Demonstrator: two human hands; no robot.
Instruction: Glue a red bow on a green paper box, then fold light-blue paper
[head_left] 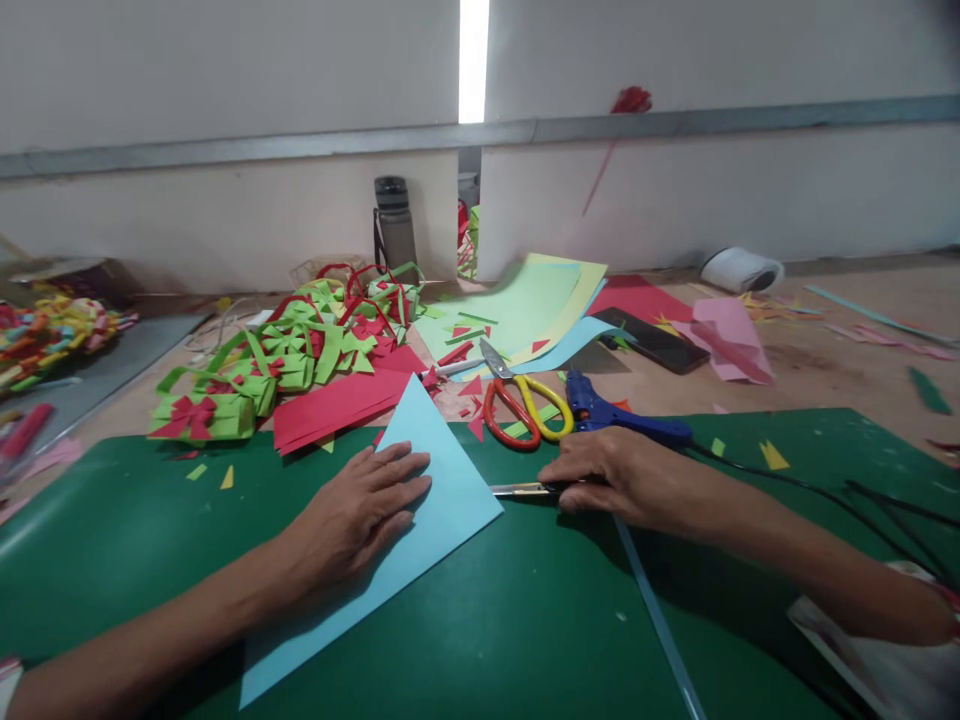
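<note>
One broad green mat point(480, 650) lies under your work, with the pile of green paper boxes point(202, 418) at its far left edge, well apart from your hands. On the mat, in front of you, the light-blue sheet point(450, 510) lies turned at an angle, one corner pointing right. Your left hand point(379, 505) is spread flat on it, fingers parted and pinching nothing, so only downward pressure seems to hold it; if that pressure slackens, the smooth-looking mat could let the paper skid. Your right hand point(619, 480) is closed around the handle of the knife point(544, 488), its bare blade reaching the sheet's right edge near that corner; whether it touches, or slips between layers, you cannot tell from here. The blade points towards your left fingers, so a sudden slide or too hard a push could carry it into them, or tear the edge ragged. Just beyond your right hand sits the blue glue gun point(596, 405), which could snag your knuckles or, if hot, burn them. The scissors point(520, 382) lie close by, where a forward drift could knock them. The narrow pale-blue strip point(655, 612) runs out beneath your right hand; dragging your wrist might crease it.
</note>
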